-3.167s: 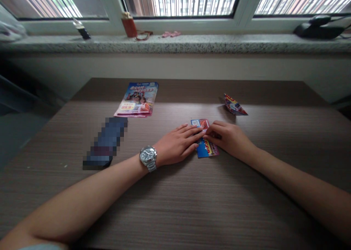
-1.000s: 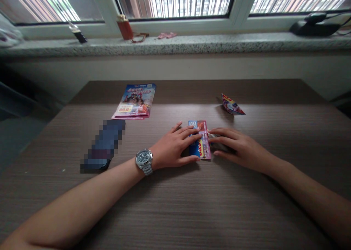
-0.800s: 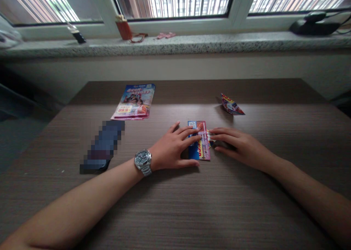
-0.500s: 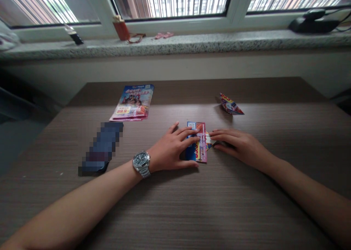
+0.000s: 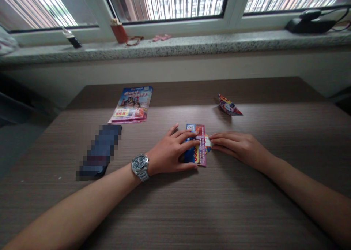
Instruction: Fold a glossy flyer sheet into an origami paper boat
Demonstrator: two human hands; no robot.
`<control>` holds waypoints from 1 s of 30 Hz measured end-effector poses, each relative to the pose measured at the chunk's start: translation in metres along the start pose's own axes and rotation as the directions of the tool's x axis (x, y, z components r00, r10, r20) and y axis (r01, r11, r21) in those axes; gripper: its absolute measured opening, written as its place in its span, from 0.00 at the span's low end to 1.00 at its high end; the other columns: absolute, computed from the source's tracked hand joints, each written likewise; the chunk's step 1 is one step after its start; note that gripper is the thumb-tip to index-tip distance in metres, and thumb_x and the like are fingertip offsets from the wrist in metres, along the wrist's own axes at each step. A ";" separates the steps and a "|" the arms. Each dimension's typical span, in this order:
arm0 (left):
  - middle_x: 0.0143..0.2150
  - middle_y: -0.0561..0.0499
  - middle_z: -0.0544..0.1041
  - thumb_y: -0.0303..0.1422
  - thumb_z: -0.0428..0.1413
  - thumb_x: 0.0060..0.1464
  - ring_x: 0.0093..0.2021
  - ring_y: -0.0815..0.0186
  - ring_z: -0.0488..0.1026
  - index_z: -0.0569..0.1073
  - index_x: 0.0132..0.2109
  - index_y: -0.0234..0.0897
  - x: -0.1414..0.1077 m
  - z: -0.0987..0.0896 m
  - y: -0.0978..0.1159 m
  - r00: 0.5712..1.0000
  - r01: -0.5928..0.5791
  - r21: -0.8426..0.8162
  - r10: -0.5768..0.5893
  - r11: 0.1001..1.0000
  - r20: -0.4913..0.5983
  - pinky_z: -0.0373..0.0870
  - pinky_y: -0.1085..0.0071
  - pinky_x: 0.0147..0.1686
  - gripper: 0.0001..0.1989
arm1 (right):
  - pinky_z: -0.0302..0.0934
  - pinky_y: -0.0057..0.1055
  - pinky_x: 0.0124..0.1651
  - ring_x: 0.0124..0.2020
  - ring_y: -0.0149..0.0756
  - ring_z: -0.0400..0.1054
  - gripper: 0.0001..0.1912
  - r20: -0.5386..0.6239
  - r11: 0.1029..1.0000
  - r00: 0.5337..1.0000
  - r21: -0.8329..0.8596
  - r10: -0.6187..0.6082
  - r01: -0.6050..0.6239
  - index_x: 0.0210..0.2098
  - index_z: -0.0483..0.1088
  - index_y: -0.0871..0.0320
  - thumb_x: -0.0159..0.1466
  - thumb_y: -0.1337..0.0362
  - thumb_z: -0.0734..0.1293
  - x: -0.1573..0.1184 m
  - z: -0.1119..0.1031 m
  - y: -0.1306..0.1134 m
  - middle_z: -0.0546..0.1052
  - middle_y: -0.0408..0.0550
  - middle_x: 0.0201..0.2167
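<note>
A folded printed flyer (image 5: 203, 156), blue, pink and yellow, lies flat on the table between my hands. A pale pointed part of it sticks out on the right side. My left hand (image 5: 170, 151) rests over the flyer with its fingers spread, holding it down and covering part of its print. At the pointed part, the fingers of my right hand (image 5: 238, 144) are pressed together on the paper; the fingertips hide its tip. Behind my right hand stands a small folded paper piece (image 5: 229, 106) with similar print.
Several flyers (image 5: 134, 103) lie stacked at the back left of the table (image 5: 175, 213). A pixelated dark rectangular object (image 5: 100, 151) sits beside my left forearm. Along the stone windowsill (image 5: 192, 43) are a red-brown holder (image 5: 119, 32) and a black device with cables (image 5: 309, 23).
My right hand's fingers have drawn closer together at the pointed part of the folded flyer. My left hand keeps its place on the paper. The whole view has shifted slightly.
</note>
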State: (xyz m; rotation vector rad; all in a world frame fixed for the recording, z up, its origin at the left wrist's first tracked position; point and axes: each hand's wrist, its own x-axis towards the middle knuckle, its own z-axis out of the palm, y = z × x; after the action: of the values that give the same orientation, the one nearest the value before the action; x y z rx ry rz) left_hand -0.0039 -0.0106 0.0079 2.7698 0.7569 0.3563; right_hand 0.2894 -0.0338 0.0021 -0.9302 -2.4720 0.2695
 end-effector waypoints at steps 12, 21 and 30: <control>0.68 0.42 0.66 0.52 0.54 0.64 0.68 0.51 0.63 0.65 0.67 0.44 0.000 -0.005 0.003 1.000 -0.002 -0.048 0.001 0.999 -0.012 0.43 0.43 0.72 0.30 | 0.73 0.35 0.52 0.51 0.40 0.77 0.16 0.022 0.997 1.000 0.071 -0.005 0.004 0.55 0.75 0.51 0.72 0.68 0.63 -0.002 -0.001 -0.001 0.79 0.50 0.55; 0.69 0.42 0.66 0.52 0.52 0.65 0.69 0.51 0.61 0.65 0.67 0.45 0.000 -0.005 0.002 1.000 0.002 -0.024 -0.002 1.000 -0.001 0.42 0.43 0.72 0.30 | 0.73 0.36 0.52 0.50 0.41 0.77 0.14 -0.015 1.000 1.000 0.005 -0.022 0.022 0.54 0.75 0.54 0.72 0.66 0.63 0.001 0.000 -0.006 0.80 0.53 0.53; 0.69 0.41 0.65 0.57 0.59 0.56 0.69 0.49 0.62 0.62 0.69 0.45 -0.001 -0.004 0.001 1.000 -0.018 0.006 0.018 1.000 -0.021 0.44 0.44 0.72 0.40 | 0.74 0.34 0.50 0.47 0.40 0.79 0.11 -0.099 0.995 0.992 0.072 0.075 -0.068 0.50 0.76 0.54 0.71 0.67 0.64 0.000 0.002 -0.006 0.81 0.51 0.50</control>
State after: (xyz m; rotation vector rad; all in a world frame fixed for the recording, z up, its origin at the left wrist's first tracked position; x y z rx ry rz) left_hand -0.0055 -0.0108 0.0119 2.7846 0.7393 0.3871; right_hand 0.2845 -0.0387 0.0021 -0.9806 -2.3247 0.3210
